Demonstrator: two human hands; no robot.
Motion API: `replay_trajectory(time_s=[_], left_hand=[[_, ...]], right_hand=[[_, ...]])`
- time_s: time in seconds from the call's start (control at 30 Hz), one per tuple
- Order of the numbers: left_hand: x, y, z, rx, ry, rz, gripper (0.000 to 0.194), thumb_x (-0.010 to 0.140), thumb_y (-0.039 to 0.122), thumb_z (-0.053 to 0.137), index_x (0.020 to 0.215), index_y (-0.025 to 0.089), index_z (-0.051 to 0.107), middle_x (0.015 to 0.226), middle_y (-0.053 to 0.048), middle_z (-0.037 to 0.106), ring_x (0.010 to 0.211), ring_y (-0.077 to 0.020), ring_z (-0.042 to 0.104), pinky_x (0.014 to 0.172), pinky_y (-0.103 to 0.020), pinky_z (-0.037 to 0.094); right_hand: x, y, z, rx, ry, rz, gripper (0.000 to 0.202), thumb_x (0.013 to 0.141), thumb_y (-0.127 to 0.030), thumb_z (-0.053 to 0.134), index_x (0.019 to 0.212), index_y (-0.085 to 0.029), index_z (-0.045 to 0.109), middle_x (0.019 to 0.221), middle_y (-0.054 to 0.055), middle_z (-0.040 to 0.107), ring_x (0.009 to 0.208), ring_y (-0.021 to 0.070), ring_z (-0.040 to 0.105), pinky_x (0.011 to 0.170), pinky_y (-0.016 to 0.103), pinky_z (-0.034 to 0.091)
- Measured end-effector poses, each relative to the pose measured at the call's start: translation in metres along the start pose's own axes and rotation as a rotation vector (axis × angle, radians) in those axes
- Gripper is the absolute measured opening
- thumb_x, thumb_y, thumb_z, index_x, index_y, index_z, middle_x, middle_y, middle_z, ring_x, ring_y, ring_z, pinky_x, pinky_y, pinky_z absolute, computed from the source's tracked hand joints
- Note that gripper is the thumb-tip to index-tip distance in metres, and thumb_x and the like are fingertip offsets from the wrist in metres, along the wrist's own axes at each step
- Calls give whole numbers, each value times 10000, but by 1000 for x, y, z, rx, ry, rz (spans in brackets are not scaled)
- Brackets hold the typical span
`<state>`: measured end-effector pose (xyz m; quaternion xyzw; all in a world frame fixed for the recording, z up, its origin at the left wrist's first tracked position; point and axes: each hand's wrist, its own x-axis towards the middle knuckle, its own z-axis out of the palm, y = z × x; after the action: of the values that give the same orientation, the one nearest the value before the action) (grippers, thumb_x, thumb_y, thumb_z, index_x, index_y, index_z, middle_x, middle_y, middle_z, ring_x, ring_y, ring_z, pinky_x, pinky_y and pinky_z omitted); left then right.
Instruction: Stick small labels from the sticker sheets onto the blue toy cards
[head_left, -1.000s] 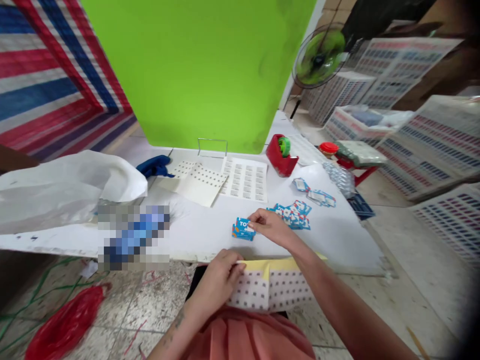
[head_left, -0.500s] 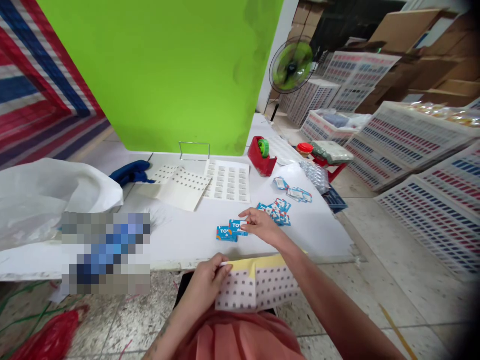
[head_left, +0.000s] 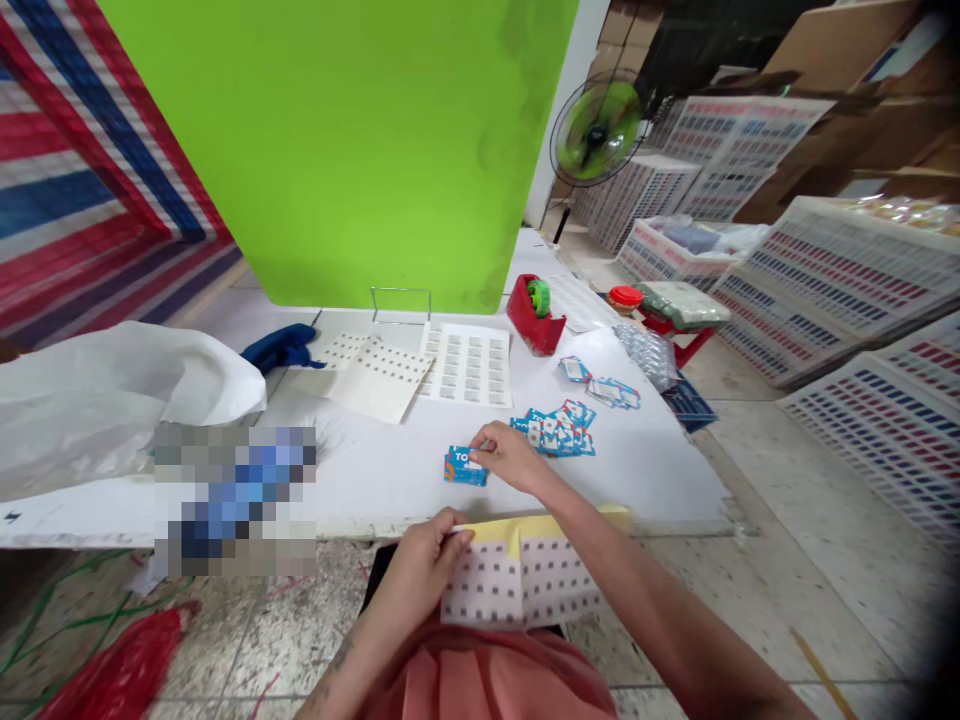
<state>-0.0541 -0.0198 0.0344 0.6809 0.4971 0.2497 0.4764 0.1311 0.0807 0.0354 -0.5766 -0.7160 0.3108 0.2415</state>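
Note:
My left hand (head_left: 431, 560) is closed on the left edge of a sticker sheet (head_left: 525, 580) with rows of small dark marks and a yellow strip along its top. My right hand (head_left: 510, 458) has its fingertips pinched on a blue card (head_left: 463, 457) lettered "TO", over another blue card at the table's front. Right of that hand lies a spread pile of blue and white cards (head_left: 559, 430). Behind the pile are more cards (head_left: 613, 391), overlapping each other. The right forearm passes over the sheet's right part.
On the white table (head_left: 375, 480) are label sheets (head_left: 474, 365), a red tape dispenser (head_left: 534, 318), a dark blue item (head_left: 279, 347) and a white plastic bag (head_left: 150, 370). A green board (head_left: 337, 150) rises behind. White crates (head_left: 810, 290) and a fan (head_left: 598, 132) stand right.
My right hand has moved slightly left and down with the blue card, which now overlaps the other card more fully. The whole view has shifted a little. My left hand still holds the sheet.

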Motion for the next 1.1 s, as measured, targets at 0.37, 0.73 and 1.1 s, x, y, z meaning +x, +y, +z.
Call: replay_trajectory(time_s=[0.37,0.73,1.1], left_hand=[[3,-16,6,-220,56,-99,260,845,394,483,924,169,585,657,32,548,619,-125,482,558,-211,338],[7,-20,5,-493,88,-198,377,765,471,570,884,116,616,657,9,571,608,-121,472,566,-224,364],[6,-14,2,-509,37,-106,299,805,381,546,932,128,644,708,0,608,676,-142,513,654,-246,409]], right_hand=[[-5,25,-38,110,77,73,141,786,-272,533,771,-176,635,651,0,633,589,144,548,555,253,393],[-60,-13,-17,-197,158,-300,178,874,-204,518,959,-229,673,967,66,631,953,214,540,868,370,407],[-93,-45,33,-308,163,-426,239,873,-94,476,1018,-203,633,884,66,583,838,210,486,742,362,440]])
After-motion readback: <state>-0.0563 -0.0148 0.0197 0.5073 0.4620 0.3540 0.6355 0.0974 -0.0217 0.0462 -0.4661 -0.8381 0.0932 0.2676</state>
